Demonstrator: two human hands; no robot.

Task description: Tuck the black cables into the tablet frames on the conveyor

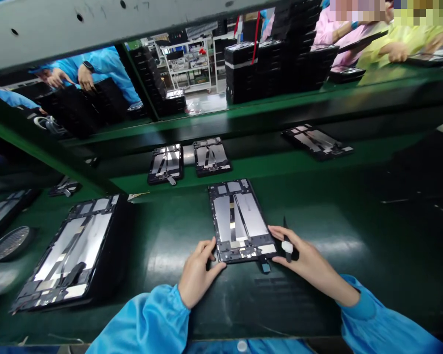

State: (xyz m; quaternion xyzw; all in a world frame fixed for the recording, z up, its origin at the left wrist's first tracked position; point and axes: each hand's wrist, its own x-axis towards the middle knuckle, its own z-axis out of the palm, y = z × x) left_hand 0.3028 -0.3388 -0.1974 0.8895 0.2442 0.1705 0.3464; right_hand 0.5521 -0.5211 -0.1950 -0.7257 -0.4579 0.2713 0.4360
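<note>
An opened tablet (256, 214) lies in front of me on the green bench, its metal plate, dark ribbon cables and circuit strip showing. A short flex tab with a blue end (266, 266) sticks out past its near edge. My left hand (199, 273) grips the near left corner, thumb at the bottom edge and fingers along the side. At the near right corner, my right hand (302, 255) pinches the tablet's edge between thumb and fingers. That same hand also keeps a dark pointed tool, possibly tweezers, with a white band (287, 247) against its fingers.
To the left stands a stack of opened tablets (74, 250), beside a round dish (11, 243). Several more tablets (166, 164) lie on the green strip ahead. A green post (59, 147) slants across the left. Co-workers (107, 73) and tall black stacks (239, 73) are beyond.
</note>
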